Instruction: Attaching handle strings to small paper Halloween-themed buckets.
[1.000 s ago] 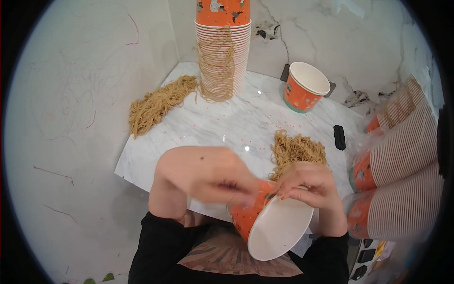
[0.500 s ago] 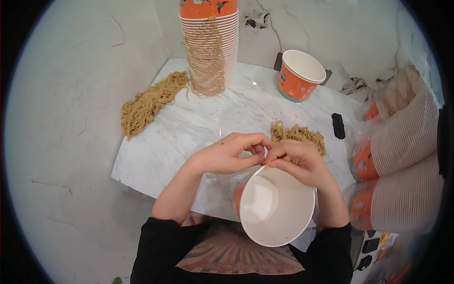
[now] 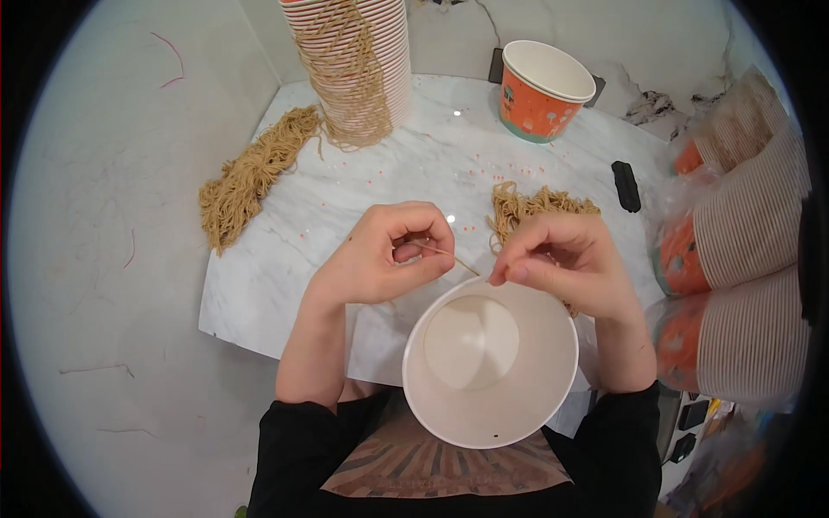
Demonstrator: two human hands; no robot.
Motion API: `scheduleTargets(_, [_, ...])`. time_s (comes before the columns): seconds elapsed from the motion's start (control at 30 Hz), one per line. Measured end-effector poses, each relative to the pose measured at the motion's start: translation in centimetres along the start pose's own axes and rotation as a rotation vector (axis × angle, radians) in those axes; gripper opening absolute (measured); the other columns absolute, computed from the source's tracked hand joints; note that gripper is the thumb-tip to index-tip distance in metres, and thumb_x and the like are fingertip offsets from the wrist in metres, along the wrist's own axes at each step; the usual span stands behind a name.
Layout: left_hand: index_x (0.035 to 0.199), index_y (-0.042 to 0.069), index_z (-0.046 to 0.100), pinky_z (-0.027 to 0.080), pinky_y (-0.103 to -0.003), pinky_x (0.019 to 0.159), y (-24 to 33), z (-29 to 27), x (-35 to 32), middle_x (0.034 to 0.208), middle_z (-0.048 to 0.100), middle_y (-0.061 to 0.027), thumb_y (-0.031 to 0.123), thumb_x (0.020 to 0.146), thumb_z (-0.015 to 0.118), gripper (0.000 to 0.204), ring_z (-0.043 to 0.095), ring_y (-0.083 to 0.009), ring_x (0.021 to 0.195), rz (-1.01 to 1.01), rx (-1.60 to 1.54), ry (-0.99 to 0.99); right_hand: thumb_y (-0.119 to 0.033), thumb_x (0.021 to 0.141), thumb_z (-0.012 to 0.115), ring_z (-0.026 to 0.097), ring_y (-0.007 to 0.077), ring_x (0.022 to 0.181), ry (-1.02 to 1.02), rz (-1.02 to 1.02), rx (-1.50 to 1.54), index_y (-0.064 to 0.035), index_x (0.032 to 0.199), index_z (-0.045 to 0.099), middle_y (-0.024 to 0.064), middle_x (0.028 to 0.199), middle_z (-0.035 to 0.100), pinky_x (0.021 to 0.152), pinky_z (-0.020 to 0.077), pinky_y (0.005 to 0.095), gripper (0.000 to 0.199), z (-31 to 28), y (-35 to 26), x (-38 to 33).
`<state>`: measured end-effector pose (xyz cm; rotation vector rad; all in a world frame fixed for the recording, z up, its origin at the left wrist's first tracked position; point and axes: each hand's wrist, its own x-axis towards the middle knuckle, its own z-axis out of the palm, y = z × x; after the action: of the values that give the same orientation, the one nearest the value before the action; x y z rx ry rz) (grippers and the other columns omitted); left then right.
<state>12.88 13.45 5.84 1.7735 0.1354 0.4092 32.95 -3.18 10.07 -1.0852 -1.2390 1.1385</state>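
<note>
A white-lined paper bucket (image 3: 535,371) is tilted in front of my body, its open mouth facing up toward me. A small dark hole shows near its close rim. My left hand (image 3: 389,250) is just beyond the far rim, fingers curled around a thin tan string (image 3: 458,261). The string runs taut from these fingers to the bucket's far rim. My right hand (image 3: 557,259) is at that rim, thumb and forefinger pinched together beside the string's end. What the right fingertips grip is hidden. A tan yarn bundle (image 3: 535,205) lies just behind my right hand.
A tall stack of paper buckets (image 3: 393,86) draped with tan strings stands at the far left, beside another yarn bundle (image 3: 250,177). An orange paper bucket (image 3: 540,112) stands at the back. Bagged bucket stacks (image 3: 751,233) line the right side, near a black object (image 3: 625,186).
My hands have moved apart, the left one away from the rim, and a taut string now shows between it and the bucket. The head view has shifted, so the background sits higher.
</note>
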Motion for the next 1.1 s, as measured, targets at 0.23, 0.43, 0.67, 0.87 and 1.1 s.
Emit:
scheduleTargets(0.23, [0.087, 0.005, 0.066, 0.028, -0.021, 0.055, 0.6, -0.1, 0.3, 0.078, 0.057, 0.0050, 0.005, 0.082, 0.074, 0.010, 0.032, -0.0034, 0.061, 0.023, 0.195, 0.170, -0.004, 0.088, 0.071, 0.065, 0.0184, 0.069, 0.326, -0.125, -0.707, -0.0008, 0.099, 0.071, 0.0078, 0.083, 0.070, 0.062, 0.0492, 0.0315, 0.012, 1.1, 0.0, 1.5])
scheduleTargets(0.43, [0.092, 0.006, 0.070, 0.027, -0.021, 0.053, -0.8, 0.5, 0.6, 0.079, 0.058, 0.0066, 0.008, 0.084, 0.078, 0.011, 0.030, -0.0028, 0.059, 0.022, 0.053, 0.267, -0.002, 0.088, 0.067, 0.063, 0.0313, 0.076, 0.344, -0.154, -0.862, -0.0021, 0.093, 0.066, 0.0124, 0.082, 0.063, 0.065, 0.0492, 0.0390, 0.006, 1.9, 0.1, 1.2])
scheduleTargets(0.67, [0.098, 0.000, 0.072, 0.033, -0.018, 0.055, -1.4, 1.0, 1.2, 0.085, 0.065, 0.0032, 0.006, 0.086, 0.078, 0.014, 0.038, 0.0017, 0.062, 0.049, -0.257, 0.292, -0.003, 0.088, 0.067, 0.065, 0.0313, 0.077, 0.364, -0.199, -0.872, -0.0017, 0.094, 0.064, 0.0124, 0.083, 0.065, 0.067, 0.0499, 0.0410, 0.007, 1.9, 1.6, 1.7])
scheduleTargets(0.87, [0.096, -0.001, 0.068, 0.055, -0.025, 0.081, -1.2, 1.2, 1.4, 0.098, 0.074, -0.0115, -0.001, 0.086, 0.076, 0.012, 0.070, -0.0117, 0.092, -0.158, -0.420, 0.216, -0.004, 0.087, 0.069, 0.066, 0.0314, 0.082, 0.327, -0.198, -0.841, -0.0014, 0.094, 0.064, 0.0116, 0.084, 0.066, 0.072, 0.0511, 0.0402, 0.009, 2.1, 1.5, 1.8])
scheduleTargets(1.1, [0.094, 0.000, 0.068, 0.056, -0.023, 0.073, -1.4, 1.0, 1.1, 0.093, 0.073, -0.0078, 0.000, 0.084, 0.080, 0.016, 0.070, -0.0112, 0.084, -0.230, -0.428, 0.189, -0.005, 0.087, 0.069, 0.065, 0.0309, 0.085, 0.264, -0.241, -0.883, -0.0029, 0.095, 0.065, 0.0112, 0.088, 0.066, 0.074, 0.0512, 0.0403, 0.009, 2.4, 1.4, 2.0])
